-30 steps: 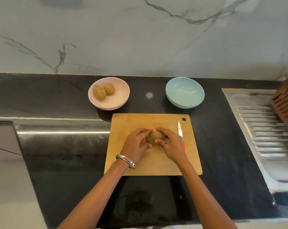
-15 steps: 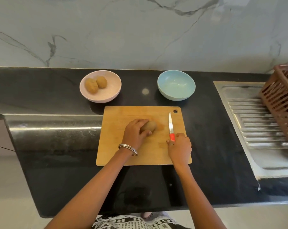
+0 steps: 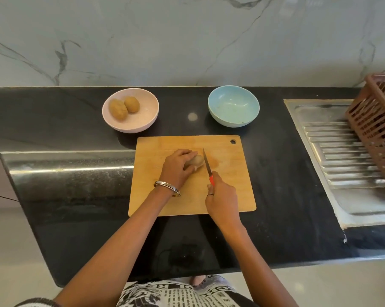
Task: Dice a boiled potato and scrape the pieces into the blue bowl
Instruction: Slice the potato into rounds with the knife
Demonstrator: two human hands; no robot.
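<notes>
While left hand (image 3: 178,168) grips potato (image 3: 196,161), right hand (image 3: 220,197) grasps knife (image 3: 207,166); black counter (image 3: 286,196), marble wall (image 3: 187,41)

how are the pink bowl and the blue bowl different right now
The pink bowl holds two whole potatoes; the blue bowl holds no potato, only a few small specks. The pink bowl sits beyond the cutting board's far left corner, the blue bowl beyond its far right corner. Both stand upright on the black counter, round and similar in size.
</notes>
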